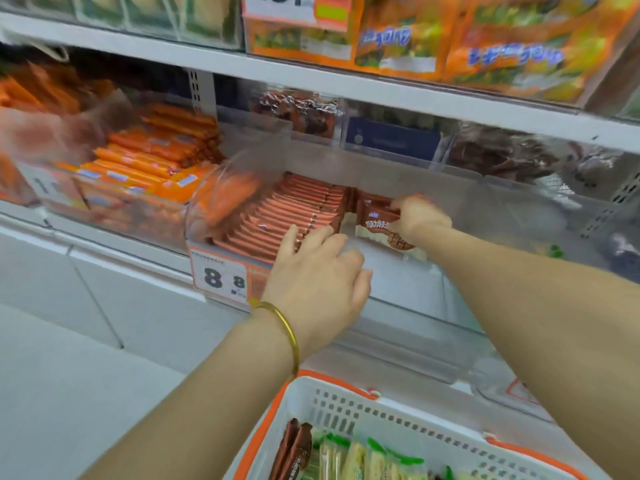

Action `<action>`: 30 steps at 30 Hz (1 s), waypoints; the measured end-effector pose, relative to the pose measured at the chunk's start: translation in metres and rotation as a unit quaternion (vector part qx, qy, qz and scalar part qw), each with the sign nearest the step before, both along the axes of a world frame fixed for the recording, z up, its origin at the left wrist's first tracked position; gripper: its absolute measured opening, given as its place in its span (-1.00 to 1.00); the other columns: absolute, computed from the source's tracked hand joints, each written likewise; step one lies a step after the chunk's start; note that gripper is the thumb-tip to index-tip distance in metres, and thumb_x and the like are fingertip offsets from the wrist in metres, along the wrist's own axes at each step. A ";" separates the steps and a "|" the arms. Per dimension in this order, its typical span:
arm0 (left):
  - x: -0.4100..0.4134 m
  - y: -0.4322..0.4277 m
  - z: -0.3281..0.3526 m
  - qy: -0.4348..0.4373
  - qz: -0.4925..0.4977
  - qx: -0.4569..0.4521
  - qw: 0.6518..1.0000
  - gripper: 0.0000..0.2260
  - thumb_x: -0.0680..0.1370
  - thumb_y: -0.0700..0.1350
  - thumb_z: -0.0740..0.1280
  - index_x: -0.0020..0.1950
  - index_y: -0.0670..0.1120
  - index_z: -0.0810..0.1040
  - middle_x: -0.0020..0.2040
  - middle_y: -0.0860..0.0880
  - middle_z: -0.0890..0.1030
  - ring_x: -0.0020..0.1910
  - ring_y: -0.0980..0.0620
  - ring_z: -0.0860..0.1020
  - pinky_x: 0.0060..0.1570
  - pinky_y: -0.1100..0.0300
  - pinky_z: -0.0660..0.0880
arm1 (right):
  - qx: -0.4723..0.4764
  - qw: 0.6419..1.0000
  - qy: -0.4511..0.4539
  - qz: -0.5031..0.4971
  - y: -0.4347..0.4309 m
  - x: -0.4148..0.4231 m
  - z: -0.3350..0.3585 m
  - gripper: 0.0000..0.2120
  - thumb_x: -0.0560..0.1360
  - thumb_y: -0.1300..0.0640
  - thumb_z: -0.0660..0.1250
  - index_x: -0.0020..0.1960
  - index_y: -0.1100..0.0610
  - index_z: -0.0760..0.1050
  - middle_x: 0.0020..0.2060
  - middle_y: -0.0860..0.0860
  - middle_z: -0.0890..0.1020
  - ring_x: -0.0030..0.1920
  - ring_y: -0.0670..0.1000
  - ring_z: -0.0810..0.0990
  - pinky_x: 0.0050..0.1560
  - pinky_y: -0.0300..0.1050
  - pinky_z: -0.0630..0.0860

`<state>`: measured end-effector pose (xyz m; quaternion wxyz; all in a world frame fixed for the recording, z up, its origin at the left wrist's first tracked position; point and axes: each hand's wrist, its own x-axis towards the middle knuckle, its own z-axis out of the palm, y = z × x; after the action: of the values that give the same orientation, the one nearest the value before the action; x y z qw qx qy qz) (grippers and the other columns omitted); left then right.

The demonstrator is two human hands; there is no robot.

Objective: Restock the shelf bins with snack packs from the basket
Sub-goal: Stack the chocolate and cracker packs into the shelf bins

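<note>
The price tag (221, 277) on the clear bin (408, 317) reads "8 8", its fine print blurred; white characters on the brown snack pack (375, 216) and blue writing on the orange bags (502, 46) above are too smeared to read. The right hand (420, 218) has its fingers clamped on that pack inside the bin, at the far end of the row of brown packs (291, 209), while the left hand (318, 275) lies with fingers straight and apart on the row's near end. The orange-rimmed basket (398, 420) below, cut off by the frame, holds brown and green packs.
</note>
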<state>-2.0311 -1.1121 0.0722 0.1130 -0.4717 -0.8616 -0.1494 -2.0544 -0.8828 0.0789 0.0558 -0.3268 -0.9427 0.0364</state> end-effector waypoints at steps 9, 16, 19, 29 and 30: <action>-0.002 0.004 -0.007 0.038 0.015 0.045 0.998 -0.62 0.47 0.03 0.05 -0.18 -0.04 0.65 -0.08 -0.05 0.64 0.09 -0.11 0.57 0.15 -0.15 0.46 | 0.123 0.990 0.045 0.051 0.004 -0.021 -0.003 -0.71 0.54 0.15 0.31 0.23 0.19 0.40 0.17 0.17 0.48 0.17 0.23 0.44 0.02 -0.04 0.36; -0.004 0.009 -0.009 0.034 0.020 0.057 0.998 -0.61 0.45 0.05 0.05 -0.18 -0.04 0.65 -0.13 -0.06 0.63 0.01 -0.12 0.57 0.06 -0.05 0.49 | 0.153 0.987 0.038 0.031 0.000 -0.027 -0.002 -0.68 0.51 0.14 0.35 0.22 0.18 0.39 0.14 0.18 0.45 0.13 0.23 0.45 -0.09 -0.03 0.36; -0.004 0.008 -0.007 0.034 0.019 0.046 0.998 -0.60 0.46 0.06 0.04 -0.18 -0.03 0.66 -0.13 -0.04 0.63 -0.01 -0.11 0.57 0.03 -0.04 0.49 | 0.137 0.989 0.048 0.004 -0.004 -0.028 0.000 -0.60 0.50 0.18 0.36 0.28 0.20 0.33 0.15 0.19 0.44 0.10 0.23 0.48 -0.13 -0.03 0.37; 0.004 0.001 0.007 0.052 -0.003 0.114 0.992 -0.64 0.49 0.06 0.08 -0.01 -0.07 0.60 0.00 -0.04 0.60 0.00 -0.14 0.53 -0.01 0.01 0.40 | 0.068 0.985 0.096 0.123 -0.077 0.044 0.072 -0.88 0.53 0.12 0.33 0.04 0.08 0.44 -0.06 0.00 0.45 -0.10 0.07 0.44 -0.12 -0.04 0.45; 0.011 -0.002 0.012 0.066 -0.010 0.132 0.989 -0.67 0.49 0.03 0.10 0.00 -0.09 0.58 -0.02 -0.06 0.58 -0.03 -0.16 0.51 -0.06 0.01 0.36 | 0.068 0.977 0.138 0.149 -0.091 0.075 0.082 -0.91 0.52 0.10 0.33 -0.03 0.04 0.43 -0.12 -0.03 0.45 -0.11 0.04 0.45 -0.11 -0.03 0.46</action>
<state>-2.0200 -1.1144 0.0839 0.2294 -0.4701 -0.8202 -0.2316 -1.9795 -0.9739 0.1614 0.2015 -0.1696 -0.9644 0.0250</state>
